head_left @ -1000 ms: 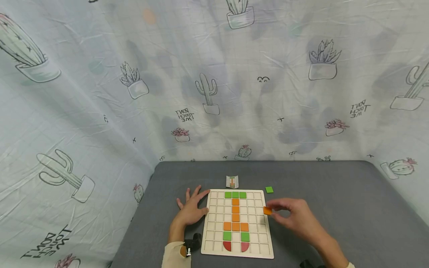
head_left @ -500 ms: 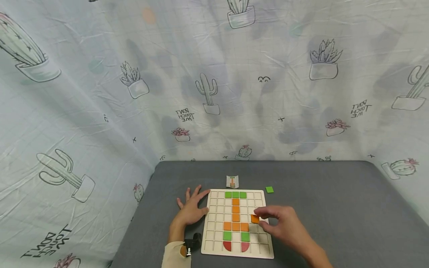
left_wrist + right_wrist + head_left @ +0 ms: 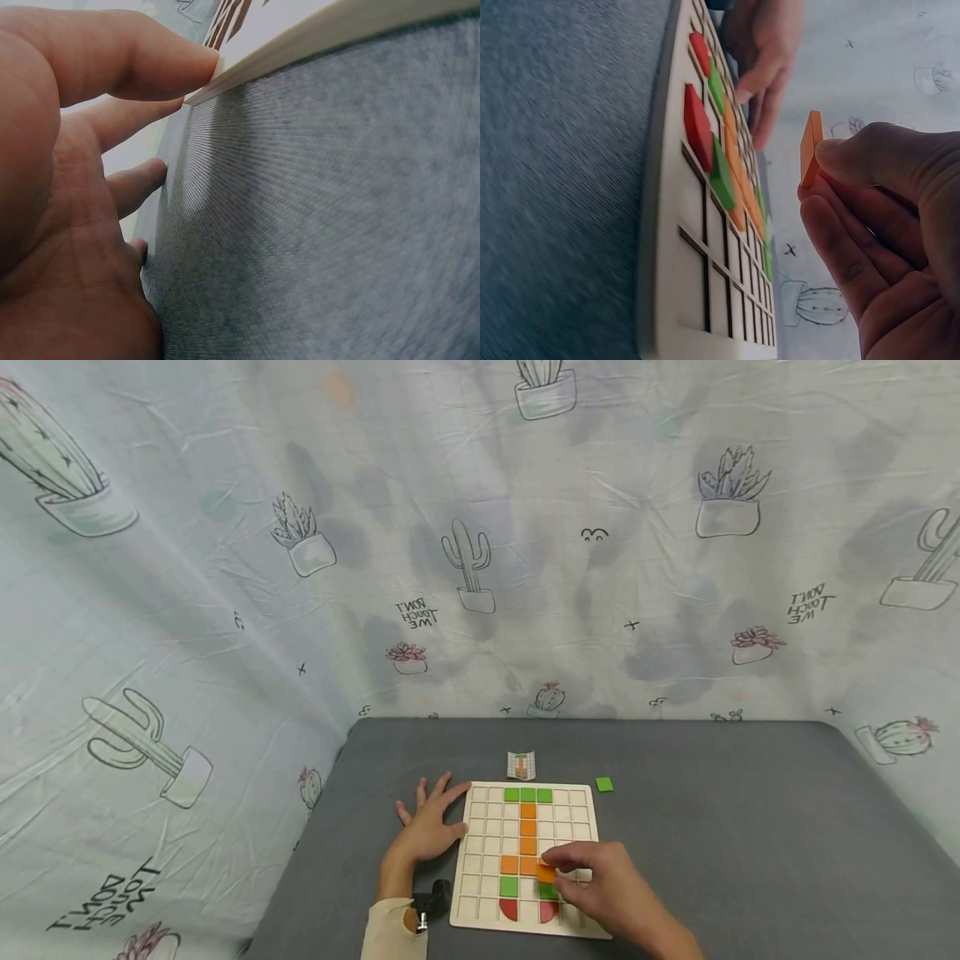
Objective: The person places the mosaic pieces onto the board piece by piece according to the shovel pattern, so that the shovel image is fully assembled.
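My right hand (image 3: 600, 881) pinches an orange square tile (image 3: 811, 148) between thumb and fingers. It holds the tile above the lower right part of the pale grid board (image 3: 480, 906), overlapping an orange and a green tile in the head view. Green tiles (image 3: 528, 795) fill part of the top row, with a column of orange tiles (image 3: 528, 828) below and a wider orange row under that. Lower still are two green tiles (image 3: 508, 887) and two red rounded pieces (image 3: 508, 909). My left hand (image 3: 429, 835) lies with spread fingers at the board's left edge, thumb and index fingertip touching it.
A loose green tile (image 3: 604, 784) lies on the grey table (image 3: 735, 827) off the board's upper right corner. Behind the board is a small pattern card (image 3: 521, 766). A cactus-print cloth (image 3: 555, 577) hangs beyond the table's far edge.
My right hand has carried the orange tile leftward and toward me, from the board's right edge to over its lower middle. The left hand has stayed in place.
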{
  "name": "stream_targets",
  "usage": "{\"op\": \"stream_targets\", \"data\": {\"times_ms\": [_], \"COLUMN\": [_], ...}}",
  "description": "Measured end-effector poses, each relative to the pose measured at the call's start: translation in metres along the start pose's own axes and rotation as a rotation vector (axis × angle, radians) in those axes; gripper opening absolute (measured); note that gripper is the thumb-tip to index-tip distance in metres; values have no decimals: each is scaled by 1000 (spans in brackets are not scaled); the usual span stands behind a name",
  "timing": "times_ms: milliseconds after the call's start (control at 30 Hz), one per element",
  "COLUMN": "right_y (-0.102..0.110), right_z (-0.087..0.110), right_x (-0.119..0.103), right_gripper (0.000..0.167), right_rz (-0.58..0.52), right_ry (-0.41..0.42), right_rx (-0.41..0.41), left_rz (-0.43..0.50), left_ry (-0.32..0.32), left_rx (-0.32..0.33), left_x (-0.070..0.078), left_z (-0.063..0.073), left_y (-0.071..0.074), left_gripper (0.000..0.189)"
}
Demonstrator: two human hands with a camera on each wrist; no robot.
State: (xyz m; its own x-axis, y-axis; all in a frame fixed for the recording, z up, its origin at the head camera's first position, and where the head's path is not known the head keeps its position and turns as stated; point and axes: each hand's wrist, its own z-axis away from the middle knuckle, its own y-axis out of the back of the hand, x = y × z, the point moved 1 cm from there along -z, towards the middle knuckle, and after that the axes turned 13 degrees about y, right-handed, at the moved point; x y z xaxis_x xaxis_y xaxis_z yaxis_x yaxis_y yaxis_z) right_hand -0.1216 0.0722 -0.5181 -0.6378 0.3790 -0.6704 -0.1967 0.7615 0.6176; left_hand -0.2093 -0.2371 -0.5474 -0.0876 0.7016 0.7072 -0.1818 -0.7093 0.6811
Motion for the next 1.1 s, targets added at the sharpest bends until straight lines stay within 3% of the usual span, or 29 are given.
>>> {"op": "stream_targets", "data": {"times_ms": [100, 333, 600, 900, 1100], "right_y": [-5, -17, -22, -30, -32], "right_z": [-1, -4, -10, -15, -16], "right_x": [-1, 2, -2, -5, -7], "right_gripper": [26, 27, 26, 24, 24], "right_rz": [-12, 46, 183, 276, 285], "right_ry": [4, 117, 81, 170, 156], "right_rx": [-16, -34, -180, -199, -230], "left_rz": [-1, 3, 5, 4, -1], "left_ry": [0, 3, 16, 17, 15], "left_rx": [1, 5, 11, 10, 11], "left_x": [1, 2, 3, 3, 2], "left_z": [0, 1, 2, 1, 1], "left_y": [1, 2, 2, 1, 0], "left_gripper": [69, 69, 69, 70, 69]}}
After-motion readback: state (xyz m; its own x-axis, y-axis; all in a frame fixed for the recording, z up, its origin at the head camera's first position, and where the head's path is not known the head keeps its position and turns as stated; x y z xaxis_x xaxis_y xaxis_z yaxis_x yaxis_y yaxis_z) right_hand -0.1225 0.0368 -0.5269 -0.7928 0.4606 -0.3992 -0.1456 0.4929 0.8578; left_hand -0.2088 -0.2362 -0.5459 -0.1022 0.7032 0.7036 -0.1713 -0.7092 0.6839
